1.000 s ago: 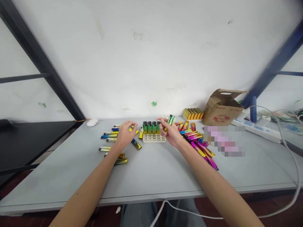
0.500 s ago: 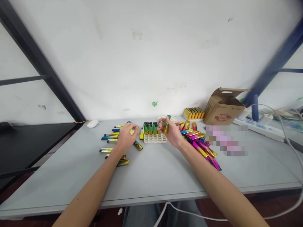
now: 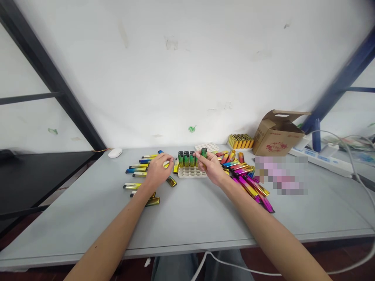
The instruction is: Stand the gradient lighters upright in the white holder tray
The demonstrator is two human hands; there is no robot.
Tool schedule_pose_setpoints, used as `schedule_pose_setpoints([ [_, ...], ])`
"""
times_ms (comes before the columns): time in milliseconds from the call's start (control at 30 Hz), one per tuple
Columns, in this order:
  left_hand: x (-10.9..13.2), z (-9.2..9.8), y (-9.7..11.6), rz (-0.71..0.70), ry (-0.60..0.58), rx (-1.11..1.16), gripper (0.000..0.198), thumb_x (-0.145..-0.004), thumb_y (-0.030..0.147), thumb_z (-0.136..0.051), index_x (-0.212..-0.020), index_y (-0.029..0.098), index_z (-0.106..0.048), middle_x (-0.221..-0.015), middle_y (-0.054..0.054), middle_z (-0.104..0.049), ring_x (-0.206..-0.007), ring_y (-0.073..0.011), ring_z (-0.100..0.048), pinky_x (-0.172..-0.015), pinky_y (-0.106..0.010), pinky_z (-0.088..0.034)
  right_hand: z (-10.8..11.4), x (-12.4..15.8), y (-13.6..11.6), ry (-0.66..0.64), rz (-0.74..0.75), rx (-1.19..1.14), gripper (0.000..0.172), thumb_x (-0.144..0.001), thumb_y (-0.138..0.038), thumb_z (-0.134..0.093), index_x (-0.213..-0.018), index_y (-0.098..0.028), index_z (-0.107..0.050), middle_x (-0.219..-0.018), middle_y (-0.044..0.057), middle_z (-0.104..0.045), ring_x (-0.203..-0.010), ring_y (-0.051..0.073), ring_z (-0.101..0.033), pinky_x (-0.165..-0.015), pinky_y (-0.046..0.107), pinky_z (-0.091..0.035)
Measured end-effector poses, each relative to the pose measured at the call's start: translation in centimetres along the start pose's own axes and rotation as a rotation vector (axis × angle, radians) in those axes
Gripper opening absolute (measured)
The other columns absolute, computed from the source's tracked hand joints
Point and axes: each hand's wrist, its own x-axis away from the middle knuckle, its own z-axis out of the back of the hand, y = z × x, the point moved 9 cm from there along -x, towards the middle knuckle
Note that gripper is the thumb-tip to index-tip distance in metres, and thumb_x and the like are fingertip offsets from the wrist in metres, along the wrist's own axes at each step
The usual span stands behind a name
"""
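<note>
My right hand grips a green lighter with its dark top upward, just over the right end of a white tray with holes. In the back of that tray stands a row of green lighters with black tops, partly hidden by my right fingers. My left hand is left of the tray, thumb and fingertips drawn together, with nothing seen between them. Under and around it lie loose yellow and blue lighters. One dark gold lighter rests between this hand and the tray.
Right of the tray is a heap of magenta, red and gold lighters. Behind it stand a second white tray, a block of yellow lighters and an open cardboard box. A power strip with cables lies far right.
My right hand has turned the green lighter more upright and moved it slightly left and down, over the tray. The left hand has shifted only a little to the right.
</note>
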Motion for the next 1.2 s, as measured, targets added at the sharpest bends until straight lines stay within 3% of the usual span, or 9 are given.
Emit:
schedule_pose_setpoints([
  [200,0.0,0.2,0.2,0.012,-0.002,0.007,0.018,-0.091,0.023,-0.047,-0.081,0.022,-0.062,-0.083,-0.003,-0.068,-0.079,-0.0171,-0.062,-0.074,-0.029,-0.048,-0.6,-0.1,0.6,-0.012,-0.084,-0.100,0.050,-0.082,-0.069,-0.042,-0.062,-0.023,-0.041,-0.056,-0.004,-0.031,-0.052,0.012,-0.034,-0.055,0.027,-0.036],
  [400,0.0,0.3,0.3,0.011,-0.004,0.009,0.018,-0.091,0.024,-0.046,-0.081,0.022,-0.061,-0.082,-0.003,-0.068,-0.079,-0.0173,-0.063,-0.074,-0.029,-0.048,-0.6,0.0,2.8,0.032,-0.193,-0.165,0.044,-0.086,-0.058,-0.031,-0.060,-0.023,-0.029,-0.052,-0.008,-0.017,-0.044,0.009,-0.015,-0.044,0.023,-0.021],
  [600,0.0,0.2,0.2,0.008,0.000,0.016,0.018,-0.091,0.023,-0.046,-0.081,0.022,-0.061,-0.083,-0.003,-0.068,-0.079,-0.0173,-0.063,-0.074,-0.029,-0.047,-0.8,0.2,3.0,0.083,-0.187,-0.145,0.036,-0.087,-0.043,-0.030,-0.057,-0.023,-0.030,-0.050,-0.008,-0.015,-0.043,0.008,-0.009,-0.041,0.022,-0.014],
  [1200,0.2,0.2,0.3,-0.018,0.000,0.030,0.015,-0.091,0.020,-0.048,-0.081,0.021,-0.060,-0.082,-0.002,-0.066,-0.077,-0.0160,-0.061,-0.073,-0.028,-0.047,-0.1,-0.2,3.9,0.085,-0.184,-0.113,0.034,-0.087,-0.039,-0.031,-0.058,-0.022,-0.034,-0.049,-0.008,-0.019,-0.041,0.008,-0.012,-0.041,0.023,-0.015],
])
